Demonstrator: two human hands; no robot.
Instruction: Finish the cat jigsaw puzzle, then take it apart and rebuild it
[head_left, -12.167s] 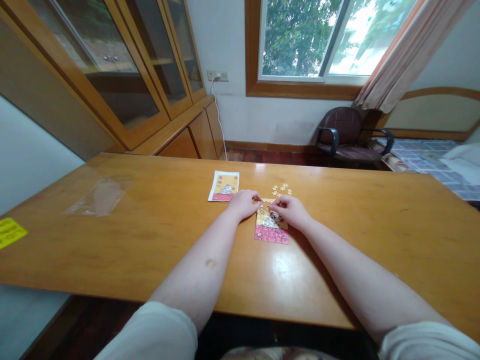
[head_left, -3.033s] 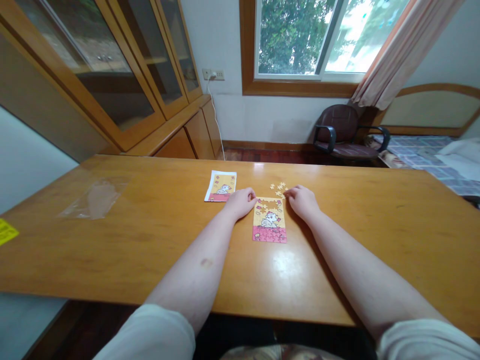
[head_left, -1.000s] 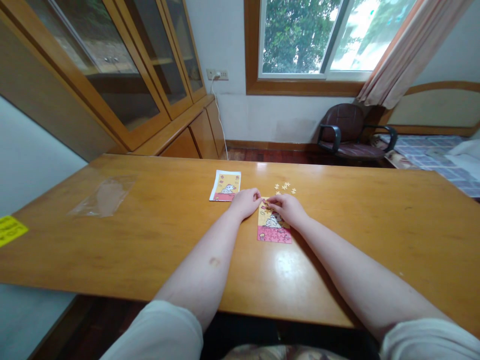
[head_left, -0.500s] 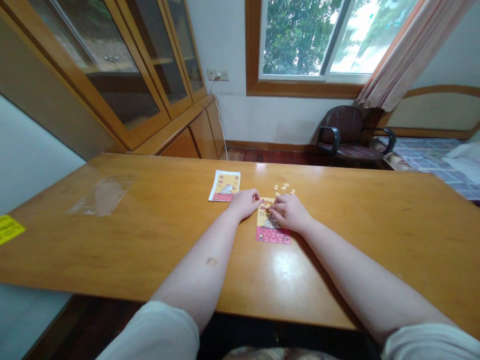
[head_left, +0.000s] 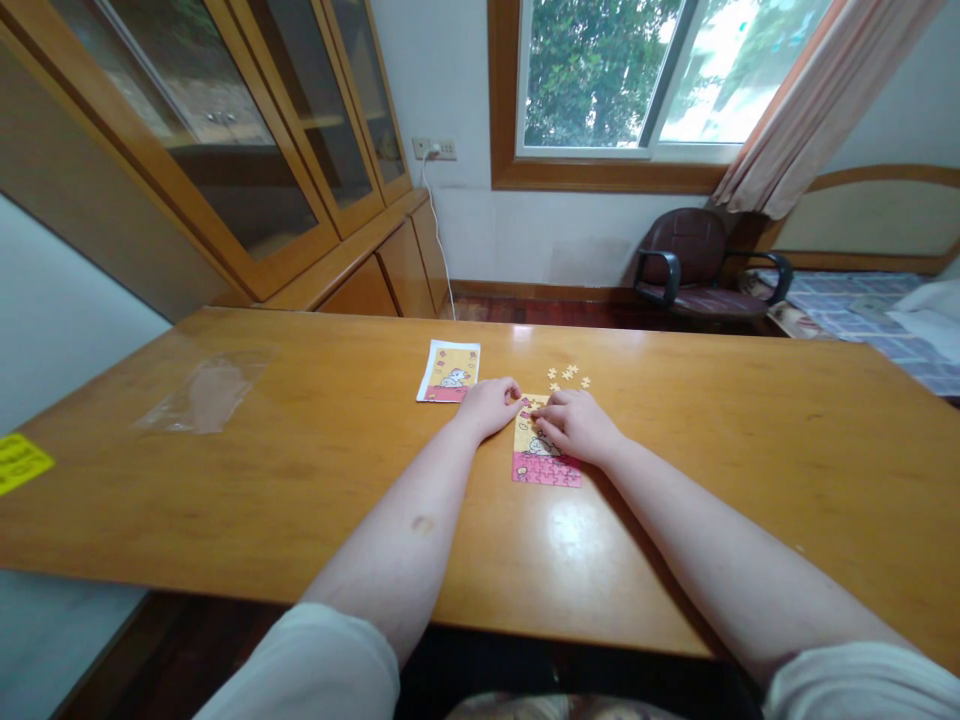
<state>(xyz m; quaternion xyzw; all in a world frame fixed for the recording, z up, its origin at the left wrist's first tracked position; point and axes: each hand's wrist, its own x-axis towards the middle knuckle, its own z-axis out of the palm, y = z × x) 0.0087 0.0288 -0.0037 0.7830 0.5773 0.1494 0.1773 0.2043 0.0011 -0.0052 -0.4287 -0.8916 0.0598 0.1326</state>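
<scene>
A partly assembled jigsaw puzzle (head_left: 546,470), yellow above and pink below with a white cartoon animal, lies flat on the wooden table. At its upper left edge, my left hand (head_left: 489,406) rests with curled fingers, the fingertips touching the puzzle's border; anything between them is too small to make out. My right hand (head_left: 579,426) covers the puzzle's upper right part, its fingers bent and pinched at a small puzzle piece (head_left: 535,414) on the yellow area. Several loose puzzle pieces (head_left: 570,371) lie just beyond my right hand.
A picture card (head_left: 450,372) with the same design lies left of the puzzle. Farther left are a clear plastic bag (head_left: 214,393) and a yellow label (head_left: 22,462) at the table's edge. Behind the table (head_left: 337,440) stand a glass-door cabinet (head_left: 300,140) and an armchair (head_left: 686,265).
My right hand's fingertips have shifted very slightly left on the puzzle. My left hand stays in place, and the loose pieces have not moved.
</scene>
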